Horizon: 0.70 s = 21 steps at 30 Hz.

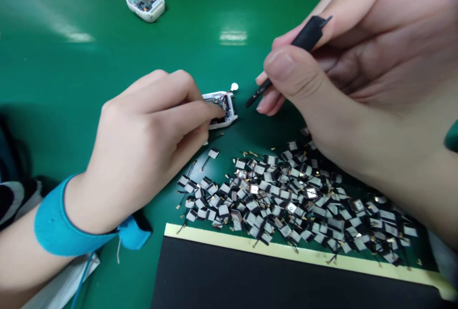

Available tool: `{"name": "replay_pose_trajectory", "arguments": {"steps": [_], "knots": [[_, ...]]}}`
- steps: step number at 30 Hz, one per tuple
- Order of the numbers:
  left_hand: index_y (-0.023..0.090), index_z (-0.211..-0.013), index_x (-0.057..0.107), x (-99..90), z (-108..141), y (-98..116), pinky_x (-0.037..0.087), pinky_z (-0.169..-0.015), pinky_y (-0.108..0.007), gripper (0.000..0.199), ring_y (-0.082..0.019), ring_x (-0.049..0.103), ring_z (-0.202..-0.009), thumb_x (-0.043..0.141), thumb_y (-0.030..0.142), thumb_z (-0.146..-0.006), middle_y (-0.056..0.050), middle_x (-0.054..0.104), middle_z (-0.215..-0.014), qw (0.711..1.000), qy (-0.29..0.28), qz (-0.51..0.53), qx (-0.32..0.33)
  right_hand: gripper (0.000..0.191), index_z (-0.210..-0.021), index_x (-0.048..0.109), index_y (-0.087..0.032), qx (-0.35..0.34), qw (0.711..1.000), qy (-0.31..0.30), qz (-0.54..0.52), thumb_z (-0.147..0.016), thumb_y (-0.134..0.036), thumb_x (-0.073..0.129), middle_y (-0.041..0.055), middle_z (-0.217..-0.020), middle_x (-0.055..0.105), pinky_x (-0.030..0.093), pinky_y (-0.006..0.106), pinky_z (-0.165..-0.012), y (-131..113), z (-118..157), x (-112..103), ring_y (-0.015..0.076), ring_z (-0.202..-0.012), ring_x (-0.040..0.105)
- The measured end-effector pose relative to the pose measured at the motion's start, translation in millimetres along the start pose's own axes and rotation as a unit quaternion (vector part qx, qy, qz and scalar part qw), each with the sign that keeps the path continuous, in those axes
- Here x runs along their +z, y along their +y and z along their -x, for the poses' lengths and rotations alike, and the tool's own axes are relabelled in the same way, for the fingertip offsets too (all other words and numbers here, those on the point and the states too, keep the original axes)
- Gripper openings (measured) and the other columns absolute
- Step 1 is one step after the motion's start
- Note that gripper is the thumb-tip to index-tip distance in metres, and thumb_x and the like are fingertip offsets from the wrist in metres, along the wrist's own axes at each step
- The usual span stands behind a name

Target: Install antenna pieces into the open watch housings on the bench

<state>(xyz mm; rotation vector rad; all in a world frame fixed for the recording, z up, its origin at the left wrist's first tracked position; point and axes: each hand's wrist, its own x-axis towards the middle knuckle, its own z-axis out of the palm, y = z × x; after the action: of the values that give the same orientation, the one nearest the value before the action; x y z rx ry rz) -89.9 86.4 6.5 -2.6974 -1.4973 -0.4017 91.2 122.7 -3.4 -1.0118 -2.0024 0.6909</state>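
Note:
My left hand (153, 132) is closed on a white watch case (234, 119), its fingers covering much of it. A fingertip presses into the circuit board (222, 101) inside. A small round silver disc (234, 87) on a thin red wire sticks out past the case's far edge. To the right, my right hand (322, 65) pinches a slim black stick-like tool (307, 34) between thumb and fingers. Its narrow end points down towards the case, apart from it. Below both hands lies a heap of small antenna-like parts (275, 192), grey squares with thin black leads.
A second white watch case (145, 3) with its board showing lies at the far left on the green mat (89, 60). A black sheet with a pale yellow edge strip (214, 237) borders the heap in front. A blue wrist strap (71, 223) with a cord circles my left wrist.

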Motion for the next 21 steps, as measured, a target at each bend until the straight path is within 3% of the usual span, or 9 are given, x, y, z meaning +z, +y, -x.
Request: {"name": "replay_pose_trajectory", "arguments": {"steps": [7, 13, 21], "knots": [[0.017, -0.087, 0.062, 0.1, -0.7, 0.7, 0.038, -0.058, -0.027, 0.016, -0.014, 0.052, -0.071, 0.048, 0.021, -0.081, -0.002, 0.056, -0.078, 1.0, -0.003, 0.02, -0.004, 0.033, -0.085, 0.037, -0.023, -0.01, 1.0, -0.014, 0.023, -0.073, -0.048, 0.054, -0.0018, -0.077, 0.051, 0.046, 0.024, -0.046, 2.0, -0.1, -3.4, 0.0125, -0.063, 0.057], [0.016, -0.087, 0.063, -0.8, -1.1, 6.1, 0.04, -0.06, -0.03, 0.017, -0.016, 0.054, -0.074, 0.048, 0.021, -0.081, -0.004, 0.058, -0.081, 0.999, -0.013, 0.028, -0.03, 0.042, -0.078, 0.04, -0.023, -0.023, 0.999, -0.021, -0.014, -0.075, -0.064, 0.033, -0.0013, -0.07, 0.046, 0.046, 0.025, -0.047, 3.7, -0.6, -4.1, 0.013, -0.064, 0.057], [0.017, -0.087, 0.064, -2.6, -1.1, 8.2, 0.04, -0.062, -0.03, 0.02, -0.016, 0.053, -0.074, 0.046, 0.024, -0.082, -0.003, 0.056, -0.081, 0.999, -0.023, 0.028, -0.04, 0.041, -0.079, 0.041, -0.023, -0.02, 0.999, -0.032, -0.028, -0.074, -0.064, 0.037, -0.0005, -0.078, 0.05, 0.047, 0.025, -0.045, 6.1, -1.9, -5.2, 0.0123, -0.064, 0.057]]}}
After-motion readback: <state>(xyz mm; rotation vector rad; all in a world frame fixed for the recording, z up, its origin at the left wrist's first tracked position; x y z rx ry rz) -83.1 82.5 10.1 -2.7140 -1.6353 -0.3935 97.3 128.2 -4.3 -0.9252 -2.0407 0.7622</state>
